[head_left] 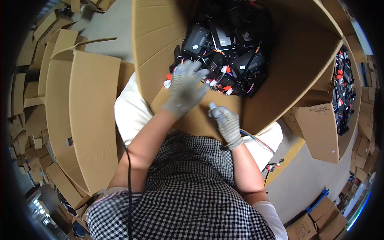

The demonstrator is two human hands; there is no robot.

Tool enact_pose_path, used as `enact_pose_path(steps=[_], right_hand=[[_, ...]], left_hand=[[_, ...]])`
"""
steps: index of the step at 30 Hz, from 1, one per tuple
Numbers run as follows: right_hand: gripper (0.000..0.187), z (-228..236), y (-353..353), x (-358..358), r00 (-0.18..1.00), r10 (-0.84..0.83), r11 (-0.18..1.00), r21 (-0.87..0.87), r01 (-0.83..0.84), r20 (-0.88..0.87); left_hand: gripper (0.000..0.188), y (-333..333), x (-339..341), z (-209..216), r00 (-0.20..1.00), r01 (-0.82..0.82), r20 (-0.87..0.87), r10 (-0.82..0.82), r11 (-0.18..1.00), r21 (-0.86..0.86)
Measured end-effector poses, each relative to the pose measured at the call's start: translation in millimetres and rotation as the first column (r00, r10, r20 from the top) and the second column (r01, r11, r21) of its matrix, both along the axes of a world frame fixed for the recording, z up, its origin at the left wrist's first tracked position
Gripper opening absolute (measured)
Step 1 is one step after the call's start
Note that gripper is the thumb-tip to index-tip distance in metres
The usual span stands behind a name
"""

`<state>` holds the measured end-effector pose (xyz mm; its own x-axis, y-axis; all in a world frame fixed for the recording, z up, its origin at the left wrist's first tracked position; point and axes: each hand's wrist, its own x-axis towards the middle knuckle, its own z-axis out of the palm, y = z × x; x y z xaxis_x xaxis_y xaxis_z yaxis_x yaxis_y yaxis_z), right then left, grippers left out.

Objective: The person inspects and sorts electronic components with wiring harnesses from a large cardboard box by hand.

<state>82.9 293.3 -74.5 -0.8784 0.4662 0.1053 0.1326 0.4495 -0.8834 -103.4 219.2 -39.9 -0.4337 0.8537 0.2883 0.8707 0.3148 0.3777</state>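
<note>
Pickup, likely: your left hand spread, seemingly empty, near box's left wall; right hand curled, grip unclear. Next: grasp black parts, probably.

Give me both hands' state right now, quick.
Left hand: open near the black devices, nothing visibly held.
Right hand: closed, apparently around colored wires trailing beside the wrist.
</note>
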Motion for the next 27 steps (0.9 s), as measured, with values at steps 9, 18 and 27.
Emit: enact_pose_path(steps=[9,18,27], right_hand=[[0.011,-18,-8,-8,0.963,0.006,0.988,-0.151,0.036,0.27],[0.02,-31,-10,-8,0.991,0.082,0.984,0.151,-0.097,0.106],[0.014,-24,-6,0,0.957,0.068,0.985,0.134,-0.109,0.281]], left_hand=[[0.046,146,-1,-126,0.862,0.028,0.454,0.226,0.872,-0.489],[0.018,82,-4,-130,0.763,0.104,0.642,0.082,0.963,-0.247],[0.026,-53,63,-107,0.669,0.086,0.73,0.137,0.962,-0.259]])
